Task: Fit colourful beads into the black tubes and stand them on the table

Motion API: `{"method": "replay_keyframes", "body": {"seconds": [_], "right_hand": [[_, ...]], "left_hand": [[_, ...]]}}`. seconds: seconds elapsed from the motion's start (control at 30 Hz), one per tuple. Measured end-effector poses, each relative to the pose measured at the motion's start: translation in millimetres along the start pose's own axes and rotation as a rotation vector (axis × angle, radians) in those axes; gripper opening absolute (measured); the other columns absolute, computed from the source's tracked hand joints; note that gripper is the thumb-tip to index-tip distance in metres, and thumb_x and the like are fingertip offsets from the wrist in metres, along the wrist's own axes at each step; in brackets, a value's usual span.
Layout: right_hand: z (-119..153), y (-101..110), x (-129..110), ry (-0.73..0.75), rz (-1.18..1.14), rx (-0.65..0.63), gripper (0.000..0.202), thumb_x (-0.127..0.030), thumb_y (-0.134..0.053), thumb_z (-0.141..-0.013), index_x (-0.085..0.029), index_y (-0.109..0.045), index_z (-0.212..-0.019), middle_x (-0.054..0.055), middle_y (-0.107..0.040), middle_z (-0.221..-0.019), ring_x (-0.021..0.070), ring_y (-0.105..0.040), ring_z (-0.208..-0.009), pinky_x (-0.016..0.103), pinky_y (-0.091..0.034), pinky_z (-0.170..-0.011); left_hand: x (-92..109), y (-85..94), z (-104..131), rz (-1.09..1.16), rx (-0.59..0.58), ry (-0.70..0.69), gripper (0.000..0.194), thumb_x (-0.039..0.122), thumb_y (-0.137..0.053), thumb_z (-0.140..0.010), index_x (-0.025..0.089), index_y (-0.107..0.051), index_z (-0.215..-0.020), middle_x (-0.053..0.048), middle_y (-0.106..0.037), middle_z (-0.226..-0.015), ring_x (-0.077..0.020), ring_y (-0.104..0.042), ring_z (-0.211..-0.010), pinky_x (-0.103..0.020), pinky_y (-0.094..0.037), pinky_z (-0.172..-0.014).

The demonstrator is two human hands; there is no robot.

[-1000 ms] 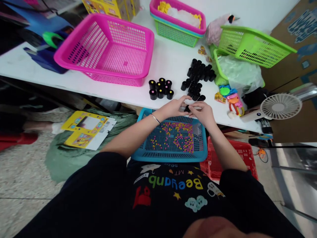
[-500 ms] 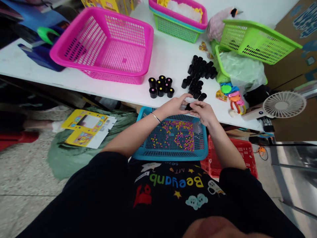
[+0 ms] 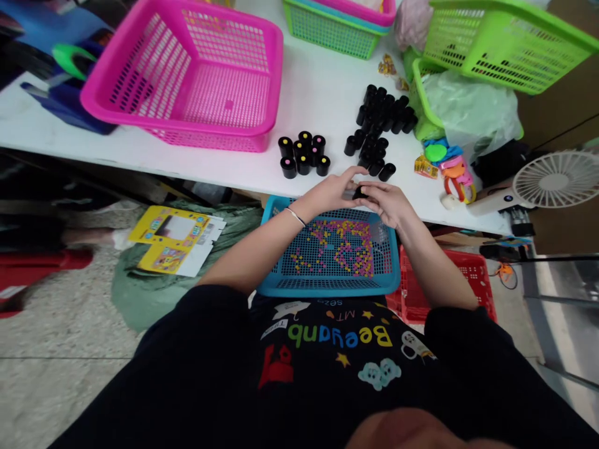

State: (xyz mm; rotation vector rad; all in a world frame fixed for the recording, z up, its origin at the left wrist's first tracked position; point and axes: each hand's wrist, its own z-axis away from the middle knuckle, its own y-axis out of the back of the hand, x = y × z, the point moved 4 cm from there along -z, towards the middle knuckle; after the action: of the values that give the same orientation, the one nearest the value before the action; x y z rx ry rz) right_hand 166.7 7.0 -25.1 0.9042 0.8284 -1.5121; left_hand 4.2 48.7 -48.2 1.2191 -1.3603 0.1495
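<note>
Between my two hands, over the near edge of the white table (image 3: 187, 163), is a small black cylinder (image 3: 360, 193). My left hand (image 3: 340, 189) grips it from the left, and my right hand (image 3: 384, 201) has its fingers on its top and right side. Below them lies a blue basket (image 3: 329, 291) with many small pink and yellow pieces (image 3: 358, 249) inside. On the table to the left stand several black cylinders with yellow or pink dots on top (image 3: 303, 163). A larger group of plain black cylinders (image 3: 374, 140) stands beyond my hands.
A large pink basket (image 3: 229, 128) stands on the table at left. Green baskets (image 3: 334, 31) are at the back, a bag-filled one at right. Coloured bands (image 3: 456, 171) and a white fan (image 3: 552, 181) are at right. A red basket (image 3: 468, 274) sits low at right.
The view has shifted, so the table items sit higher in the picture. My right hand's fingers have moved onto the top of the black cylinder; both hands remain together at it.
</note>
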Motion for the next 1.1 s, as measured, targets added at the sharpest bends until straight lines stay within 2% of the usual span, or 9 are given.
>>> {"method": "replay_keyframes", "body": {"seconds": [0.2, 0.4, 0.53, 0.63, 0.73, 0.8, 0.87, 1.0, 1.1], "right_hand": [[5, 1, -1, -0.028, -0.110, -0.069, 0.007, -0.018, -0.073, -0.096, -0.013, -0.078, -0.100, 0.006, -0.081, -0.102, 0.0119, -0.079, -0.085, 0.022, -0.068, -0.091], [0, 2, -1, -0.075, -0.108, -0.088, 0.014, -0.007, -0.074, -0.091, -0.011, -0.076, -0.104, 0.006, -0.079, -0.094, 0.0137, -0.080, -0.092, 0.020, -0.066, -0.097], [-4, -4, -6, -0.126, -0.066, -0.058, 0.012, -0.007, -0.069, -0.092, -0.010, -0.075, -0.101, 0.004, -0.076, -0.087, 0.0118, -0.077, -0.082, 0.019, -0.067, -0.093], [-1, -8, -10, -0.073, -0.020, -0.003, 0.014, -0.007, -0.070, -0.089, -0.013, -0.073, -0.101, 0.004, -0.075, -0.088, 0.0112, -0.075, -0.079, 0.021, -0.067, -0.091], [11, -7, -6, 0.063, 0.018, 0.023, 0.021, -0.011, -0.071, -0.087, -0.017, -0.071, -0.107, 0.002, -0.074, -0.094, 0.0111, -0.074, -0.078, 0.024, -0.068, -0.084], [22, -2, 5, 0.148, 0.156, 0.036, 0.017, -0.014, -0.067, -0.090, -0.020, -0.069, -0.107, -0.001, -0.071, -0.087, 0.0114, -0.071, -0.070, 0.026, -0.066, -0.074], [34, 1, 22, 0.213, 0.452, -0.020, 0.013, -0.015, -0.062, -0.093, -0.021, -0.070, -0.101, -0.002, -0.070, -0.081, 0.0139, -0.069, -0.068, 0.029, -0.064, -0.073], [56, -4, 69, 0.280, 1.199, -0.408, 0.018, -0.011, -0.062, -0.094, -0.019, -0.078, -0.098, 0.009, -0.078, -0.105, 0.0232, -0.076, -0.099, 0.033, -0.058, -0.097], [60, 0, 97, 0.229, 1.389, -0.495, 0.017, -0.008, -0.069, -0.088, -0.015, -0.080, -0.100, 0.017, -0.076, -0.114, 0.0287, -0.077, -0.101, 0.033, -0.058, -0.093]], "left_hand": [[-2, -1.3, 0, -0.045, 0.021, 0.000, 0.066, 0.030, -0.075, -0.090, 0.018, -0.049, -0.150, -0.007, -0.084, -0.108, -0.0215, -0.080, -0.099, -0.029, -0.057, -0.088], [-3, -2.6, -1, -0.044, 0.018, -0.009, 0.064, 0.032, -0.074, -0.092, 0.017, -0.048, -0.148, -0.010, -0.083, -0.114, -0.0201, -0.079, -0.102, -0.028, -0.056, -0.093], [1, -2.5, -2, -0.059, 0.003, 0.006, 0.061, 0.031, -0.073, -0.093, 0.018, -0.049, -0.148, -0.010, -0.083, -0.115, -0.0199, -0.079, -0.102, -0.029, -0.056, -0.093], [11, -2.5, 0, -0.099, -0.009, 0.021, 0.059, 0.027, -0.072, -0.095, 0.018, -0.051, -0.149, -0.011, -0.082, -0.117, -0.0210, -0.078, -0.102, -0.030, -0.056, -0.092], [24, 1.4, 9, -0.298, 0.025, 0.058, 0.046, 0.028, -0.073, -0.098, 0.019, -0.063, -0.142, -0.013, -0.081, -0.118, -0.0268, -0.076, -0.110, -0.041, -0.054, -0.102], [30, 10.1, 19, -0.469, 0.105, 0.086, 0.039, 0.032, -0.077, -0.097, 0.025, -0.071, -0.135, -0.014, -0.077, -0.130, -0.0329, -0.069, -0.125, -0.052, -0.047, -0.112], [31, 24.4, 31, -0.581, 0.205, 0.136, 0.037, 0.035, -0.081, -0.094, 0.033, -0.075, -0.131, -0.012, -0.065, -0.152, -0.0396, -0.055, -0.140, -0.062, -0.040, -0.117], [21, 57.8, 44, -0.643, 0.306, 0.281, 0.038, 0.032, -0.083, -0.091, 0.035, -0.077, -0.128, -0.010, -0.043, -0.173, -0.0509, -0.039, -0.150, -0.075, -0.031, -0.117], [18, 70.8, 40, -0.649, 0.345, 0.310, 0.050, 0.037, -0.084, -0.089, 0.035, -0.072, -0.137, -0.012, -0.040, -0.173, -0.0541, -0.037, -0.150, -0.080, -0.029, -0.117]]}}
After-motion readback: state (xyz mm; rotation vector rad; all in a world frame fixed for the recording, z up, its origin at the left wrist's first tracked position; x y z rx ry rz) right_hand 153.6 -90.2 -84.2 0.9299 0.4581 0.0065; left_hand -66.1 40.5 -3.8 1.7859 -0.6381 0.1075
